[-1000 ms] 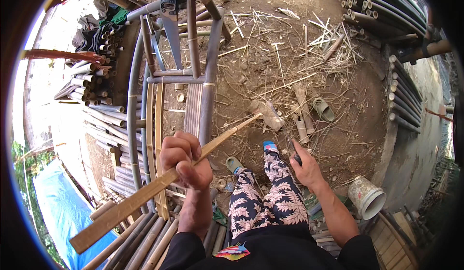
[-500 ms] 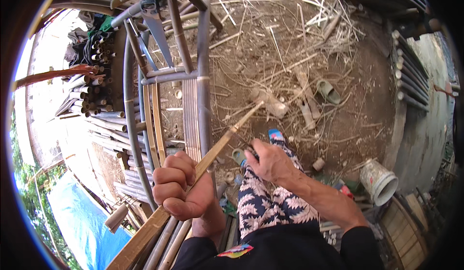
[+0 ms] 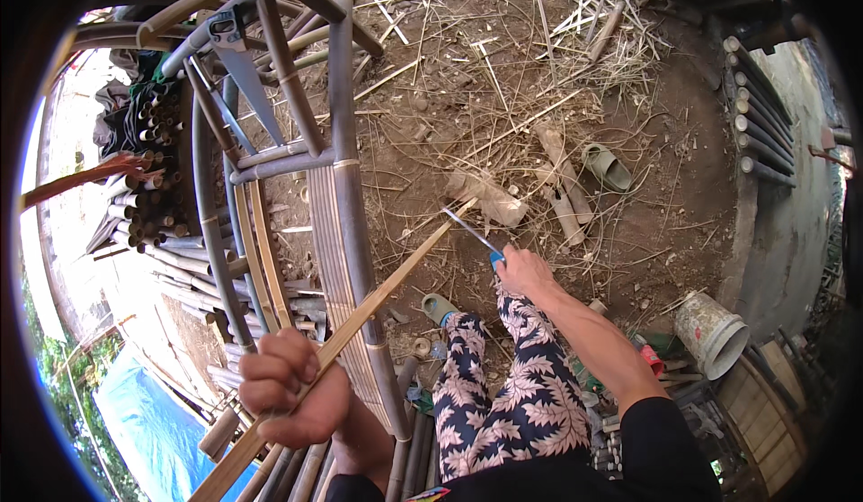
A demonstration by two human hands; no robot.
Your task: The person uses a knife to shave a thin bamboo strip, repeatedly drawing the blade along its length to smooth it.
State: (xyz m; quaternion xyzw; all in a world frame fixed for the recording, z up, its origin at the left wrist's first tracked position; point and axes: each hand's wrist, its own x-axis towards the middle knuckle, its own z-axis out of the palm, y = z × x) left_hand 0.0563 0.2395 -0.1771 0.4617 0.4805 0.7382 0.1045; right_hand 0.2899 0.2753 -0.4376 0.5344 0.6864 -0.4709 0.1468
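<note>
My left hand point(image 3: 301, 394) is closed around a long, pale bamboo strip point(image 3: 382, 297) that slants from the lower left up toward the middle. In my right hand point(image 3: 526, 273) is a knife point(image 3: 469, 227) with a thin, straight blade pointing up and left. Its tip lies close to the strip's far end; whether the two touch, I cannot tell. The handle is mostly hidden by my fingers. Left of the strip stands a bamboo chair frame point(image 3: 344, 97) with a slatted panel point(image 3: 331, 232).
A handsaw point(image 3: 247, 79) hangs on the chair frame. Bamboo offcuts point(image 3: 485, 198), shavings and a loose green sandal point(image 3: 607, 168) lie on the dirt ground. To the right is a white bucket point(image 3: 710, 333). Bamboo poles point(image 3: 755, 133) are stacked along the right wall.
My right hand has moved outward along the strip, and the knife blade has come into clear view. My left hand, still gripping the strip, has shifted left and down as the view moved.
</note>
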